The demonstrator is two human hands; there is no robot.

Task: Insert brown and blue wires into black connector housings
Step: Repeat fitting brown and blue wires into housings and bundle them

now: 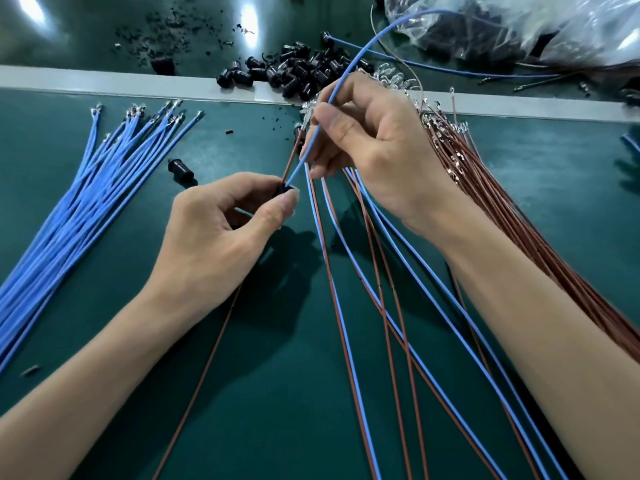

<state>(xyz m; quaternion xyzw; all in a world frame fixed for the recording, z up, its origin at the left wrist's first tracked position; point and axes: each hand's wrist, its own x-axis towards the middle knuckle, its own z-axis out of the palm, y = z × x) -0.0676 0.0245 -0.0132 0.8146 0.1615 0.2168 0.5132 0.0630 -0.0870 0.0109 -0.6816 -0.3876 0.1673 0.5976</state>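
Black connector housing sits just left of the frame's centre, pinched between the thumb and fingertips of the left hand, so that only its top end shows. A brown wire and a blue wire both run into that top end. The right hand pinches the blue wire between thumb and forefinger just above the housing, and the wire arcs from there toward the upper right. Paired blue and brown leads fan from under the right hand down to the bottom edge, crossing one another. A loose housing lies on the green mat just left of the hands. At the left, a bundle of blue wires runs off the left edge with its metal terminals pointing up. At the right, a bundle of brown wires passes under the right forearm and off the right edge. Bare mat shows between the blue bundle and the left forearm, and between the forearms at lower centre. A grey strip crosses the upper frame from edge to edge. A pile of black housings straddles it at upper centre. A clear plastic bag of dark parts fills the upper right corner, cut by the frame.
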